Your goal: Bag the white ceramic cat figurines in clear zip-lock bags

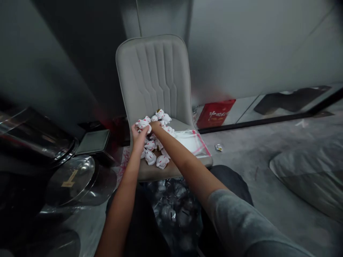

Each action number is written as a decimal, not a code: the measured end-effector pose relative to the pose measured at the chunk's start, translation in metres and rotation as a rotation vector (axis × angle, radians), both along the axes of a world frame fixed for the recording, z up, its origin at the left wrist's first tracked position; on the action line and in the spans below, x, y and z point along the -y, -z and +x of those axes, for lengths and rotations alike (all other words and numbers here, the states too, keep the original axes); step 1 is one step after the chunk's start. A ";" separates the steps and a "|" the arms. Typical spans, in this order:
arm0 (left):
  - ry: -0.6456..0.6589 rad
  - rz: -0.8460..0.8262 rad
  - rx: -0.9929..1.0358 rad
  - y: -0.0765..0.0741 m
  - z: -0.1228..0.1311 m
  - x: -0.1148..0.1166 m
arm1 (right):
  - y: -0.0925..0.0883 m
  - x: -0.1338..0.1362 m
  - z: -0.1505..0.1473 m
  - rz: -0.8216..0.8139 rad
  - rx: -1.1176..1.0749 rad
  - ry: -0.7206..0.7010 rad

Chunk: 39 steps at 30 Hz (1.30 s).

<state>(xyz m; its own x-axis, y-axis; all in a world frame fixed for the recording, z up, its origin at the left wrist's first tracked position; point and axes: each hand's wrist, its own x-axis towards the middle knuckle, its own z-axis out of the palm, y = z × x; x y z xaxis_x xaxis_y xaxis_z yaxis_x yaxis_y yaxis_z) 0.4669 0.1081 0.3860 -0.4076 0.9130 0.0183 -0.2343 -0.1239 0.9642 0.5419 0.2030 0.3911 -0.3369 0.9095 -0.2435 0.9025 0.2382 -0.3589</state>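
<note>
A pile of small white lucky cat figurines (150, 145) with red marks lies on the seat of a grey padded chair (155, 174). My left hand (138, 138) is closed round one white cat figurine (142, 124) at the pile's left side, thumb towards me. Close beside it, my right hand (155, 125) reaches in among the figurines, its fingers mostly hidden, so I cannot tell what it grips. Under my right forearm, partly covered, lies a clear plastic bag (191, 141) with a pink edge on the right of the seat.
Between my knees is a clear plastic bag (171, 214) with several pale objects inside. At left stand a shiny metal cylinder (34, 135), a round lidded container (72, 178) and a scale-like device (93, 141). A red bag (215, 113) leans by the wall; a small wrapper (218, 147) lies on the floor.
</note>
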 end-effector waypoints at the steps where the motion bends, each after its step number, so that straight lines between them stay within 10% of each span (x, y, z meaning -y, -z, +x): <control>1: 0.013 -0.015 0.038 -0.002 0.000 0.001 | 0.003 -0.001 -0.003 -0.017 0.016 0.030; 11: 0.235 -0.240 0.586 -0.010 0.009 0.028 | -0.021 0.004 0.042 0.150 -0.073 0.023; 19: 0.325 -0.343 0.831 -0.005 0.034 0.049 | 0.015 0.108 0.141 0.381 -0.813 -0.094; 39: 0.347 -0.401 0.790 -0.009 0.062 0.049 | 0.048 0.122 0.160 0.687 -0.553 -0.093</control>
